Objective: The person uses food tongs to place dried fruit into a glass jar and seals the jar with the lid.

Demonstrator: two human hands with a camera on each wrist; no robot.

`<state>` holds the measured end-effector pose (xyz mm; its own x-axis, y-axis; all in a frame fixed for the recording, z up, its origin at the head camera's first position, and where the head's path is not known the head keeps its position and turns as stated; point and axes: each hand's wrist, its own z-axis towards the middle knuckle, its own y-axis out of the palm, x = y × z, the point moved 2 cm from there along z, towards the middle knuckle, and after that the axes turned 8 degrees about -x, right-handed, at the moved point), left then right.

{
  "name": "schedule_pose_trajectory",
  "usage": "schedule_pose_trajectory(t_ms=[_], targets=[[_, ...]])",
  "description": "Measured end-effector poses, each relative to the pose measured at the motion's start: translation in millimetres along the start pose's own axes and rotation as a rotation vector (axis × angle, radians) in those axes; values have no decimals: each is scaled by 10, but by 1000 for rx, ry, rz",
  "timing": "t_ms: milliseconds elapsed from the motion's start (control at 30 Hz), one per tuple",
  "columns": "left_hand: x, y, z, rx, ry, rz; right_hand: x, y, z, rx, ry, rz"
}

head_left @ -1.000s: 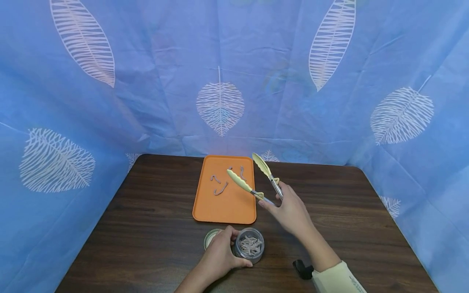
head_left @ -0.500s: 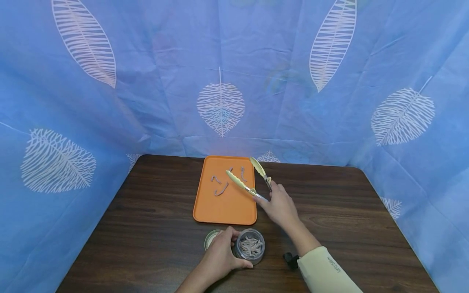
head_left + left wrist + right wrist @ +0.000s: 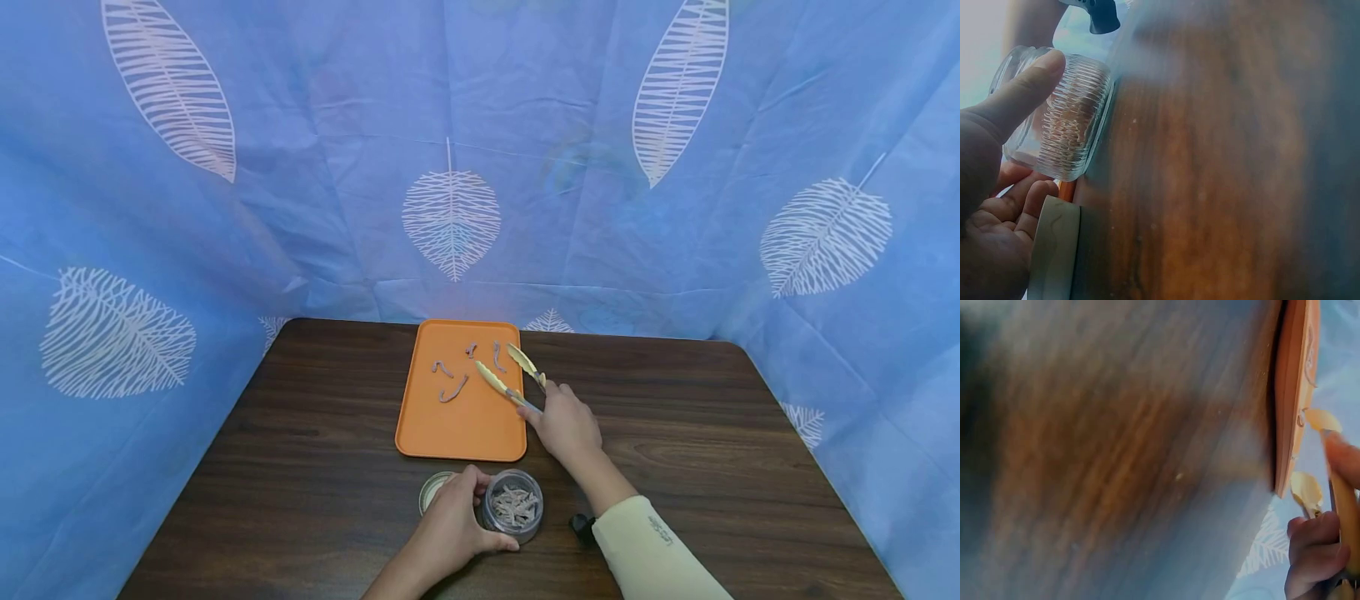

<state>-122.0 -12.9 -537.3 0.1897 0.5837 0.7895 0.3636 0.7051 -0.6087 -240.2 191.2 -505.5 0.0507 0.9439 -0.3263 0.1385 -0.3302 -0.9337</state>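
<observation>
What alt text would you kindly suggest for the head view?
A person's right hand holds open, yellow-tipped tongs at the right side of an orange tray bearing thin greyish strips. The left hand grips an open jar of greyish pieces beside a partly hidden lid on a dark wooden table.

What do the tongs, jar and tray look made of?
Tongs: shiny silvery arms, likely steel; pale yellow scalloped tips, probably silicone or plastic. Jar: clear, glossy and ribbed, glass or plastic, I can't tell. Tray: smooth, evenly orange, likely moulded plastic.
</observation>
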Motion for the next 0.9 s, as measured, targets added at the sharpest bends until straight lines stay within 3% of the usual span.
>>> schedule_pose_trajectory(t_ms=[367, 900], targets=[[-11, -2, 0, 11, 16, 16, -38, -59, 26, 0, 9, -122], [-7, 3, 3, 18, 16, 29, -48, -79, 31, -44, 39, -108]])
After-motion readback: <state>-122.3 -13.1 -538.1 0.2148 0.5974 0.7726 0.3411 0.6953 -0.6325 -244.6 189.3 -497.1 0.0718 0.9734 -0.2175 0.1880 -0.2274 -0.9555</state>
